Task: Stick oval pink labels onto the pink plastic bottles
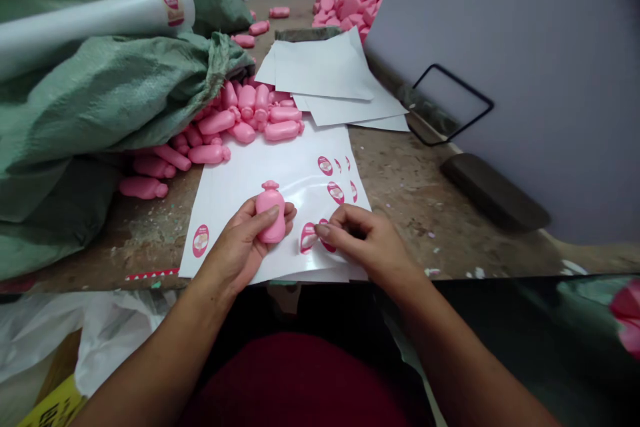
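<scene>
My left hand (245, 233) is wrapped round a small pink bottle (271, 217), upright with its knobbed top pointing away from me and the thumb across its front. Thumb and forefinger of my right hand (367, 237) pinch the edge of an oval pink-and-white sticker (307, 240), which looks partly lifted off the glossy white sticker sheet (260, 167). Another sticker (327, 237) lies partly hidden under those fingers. Further ovals stay on the sheet, such as one sticker (335, 192) beyond my right hand and a lone sticker (201, 241) at the left corner.
Several pink bottles (217, 122) spill from a green woven sack (125, 87) at the left, partly over the sheet. A white roll (100, 17) rests on the sack. Blank white sheets (325, 67) lie behind. A grey panel with a black wire handle (467, 87) stands at right.
</scene>
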`<act>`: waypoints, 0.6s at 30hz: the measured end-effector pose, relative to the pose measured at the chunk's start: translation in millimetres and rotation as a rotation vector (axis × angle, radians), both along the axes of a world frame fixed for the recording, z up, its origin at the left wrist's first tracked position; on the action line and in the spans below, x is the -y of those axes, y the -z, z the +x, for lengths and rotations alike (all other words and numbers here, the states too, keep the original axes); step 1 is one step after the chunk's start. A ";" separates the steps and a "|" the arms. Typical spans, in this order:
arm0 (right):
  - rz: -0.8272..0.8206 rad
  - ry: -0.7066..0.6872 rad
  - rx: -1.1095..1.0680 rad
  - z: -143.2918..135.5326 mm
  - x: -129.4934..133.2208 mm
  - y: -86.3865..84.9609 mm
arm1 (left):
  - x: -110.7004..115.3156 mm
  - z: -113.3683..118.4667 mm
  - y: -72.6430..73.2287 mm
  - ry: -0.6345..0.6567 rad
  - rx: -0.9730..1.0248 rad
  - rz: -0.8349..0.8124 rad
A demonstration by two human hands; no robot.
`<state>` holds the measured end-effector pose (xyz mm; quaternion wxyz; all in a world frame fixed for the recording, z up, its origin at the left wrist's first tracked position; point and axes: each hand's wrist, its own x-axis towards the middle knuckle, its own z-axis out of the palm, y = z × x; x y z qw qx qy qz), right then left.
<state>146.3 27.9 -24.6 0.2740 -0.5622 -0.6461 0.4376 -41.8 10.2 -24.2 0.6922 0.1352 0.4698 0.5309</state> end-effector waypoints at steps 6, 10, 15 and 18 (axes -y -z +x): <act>-0.071 0.005 -0.250 -0.4 7.7 -16.8 | 12.6 6.4 -5.1 0.048 -0.020 0.060; -0.082 -0.041 -0.307 -8.6 14.3 -20.9 | 25.6 15.8 -17.1 0.103 0.130 0.050; -0.101 -0.054 -0.347 -14.4 18.3 -18.6 | 34.7 21.6 -21.8 0.107 0.165 0.027; -0.092 -0.055 -0.345 -15.0 19.2 -16.8 | 36.8 21.8 -21.3 0.103 0.150 0.022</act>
